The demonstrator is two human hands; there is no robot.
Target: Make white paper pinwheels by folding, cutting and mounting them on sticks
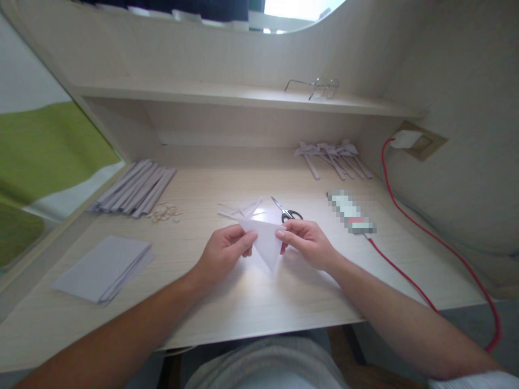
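Note:
A white sheet of paper folded into a triangle (pixel 267 240) hangs point-down between my two hands, above the desk. My left hand (pixel 231 243) pinches its left corner between thumb and fingers. At the opposite corner my right hand (pixel 306 241) grips it the same way. Just beyond the paper lie thin paper strips (pixel 239 209), partly hidden by it. Scissors (pixel 287 209) with black handles rest past my right hand, blades pointing away to the left.
Left on the desk are a stack of paper (pixel 103 267), several rolled paper sticks (pixel 135 189) and rubber bands (pixel 165 212). Paper pieces on sticks (pixel 332 156) lie back right. A phone (pixel 351 212) with a red cable (pixel 405 275) is right. Glasses (pixel 322 88) sit on the shelf (pixel 203 93).

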